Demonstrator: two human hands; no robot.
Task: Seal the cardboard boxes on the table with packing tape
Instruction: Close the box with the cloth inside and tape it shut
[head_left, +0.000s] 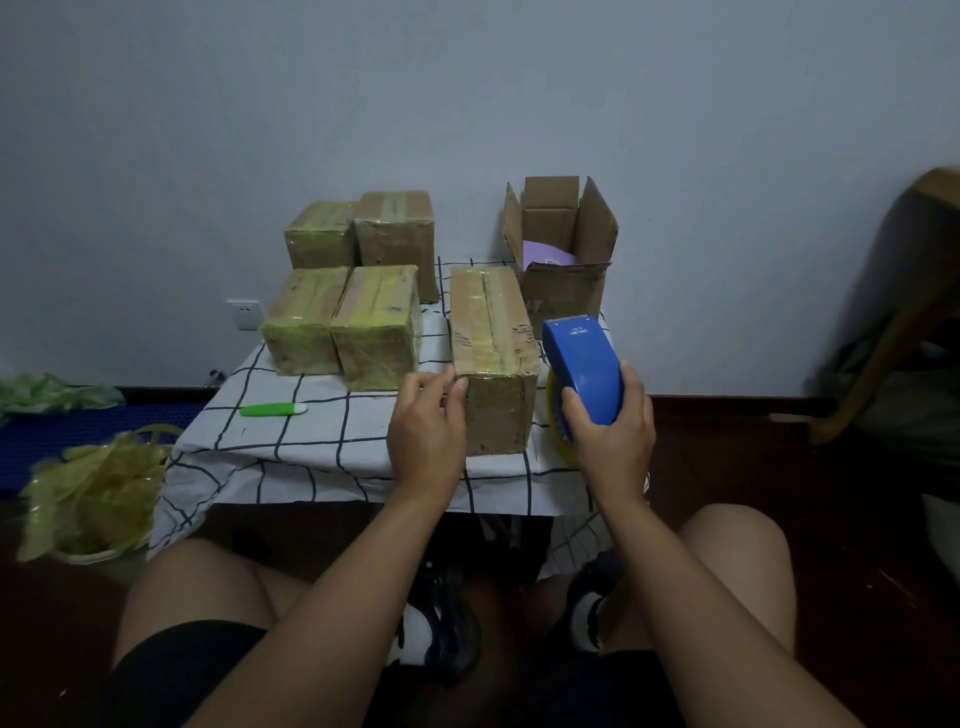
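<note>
You sit at a low table draped in a white cloth with a black grid, knees at six o'clock, a closed cardboard box standing at the centre of your view with yellowish tape running along its top seam. Your left hand rests at the box's near left corner, at about seven o'clock of it, fingertips touching the edge, fingers relaxed rather than wrapped round anything. Your right hand grips a blue tape dispenser just beside the box's right face, at three o'clock of it, fingers curled round the housing; the yellow tape roll shows beneath it. At one o'clock, behind the dispenser, an open box stands with its flaps up and something lilac inside. At ten and eleven o'clock four taped boxes sit in two rows of two, pressed close together. A green-and-white pen-shaped object, hard to tell more of, lies on the cloth at nine o'clock, well apart from the boxes. On the floor at eight o'clock a heap of crumpled yellow tape fills a pale basin. A wall socket sits low on the wall.
</note>
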